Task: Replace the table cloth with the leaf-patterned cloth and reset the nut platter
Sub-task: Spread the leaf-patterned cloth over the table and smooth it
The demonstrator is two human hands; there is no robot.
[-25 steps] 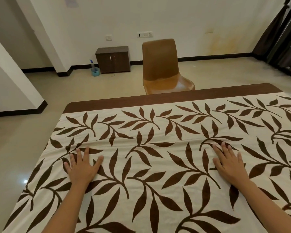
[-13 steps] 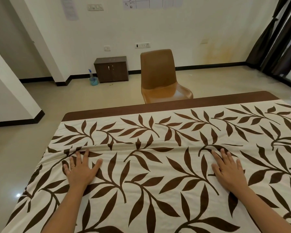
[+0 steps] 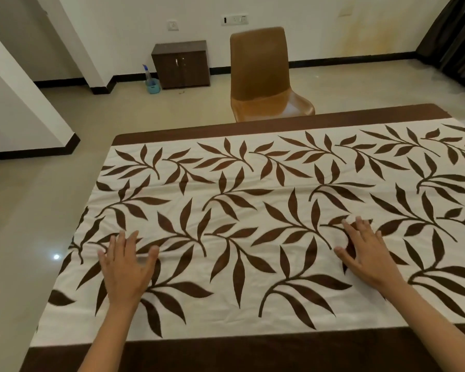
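Left hand, right hand flat, fingers spread, pressing leaf-patterned cloth beneath.

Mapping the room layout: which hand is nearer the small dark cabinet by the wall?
Left. The cabinet stands beyond the leaf-patterned cloth, almost straight ahead of the left hand; the right hand rests on the cloth well off to its right.

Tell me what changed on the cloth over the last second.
The ridge bunched ahead of the fingertips has flattened to a faint crease across the leaf-patterned cloth. The left hand and right hand, still flat on the cloth, appear to have slid back toward the near edge. Nothing was gripped or let go. The chair and cabinet stayed put.
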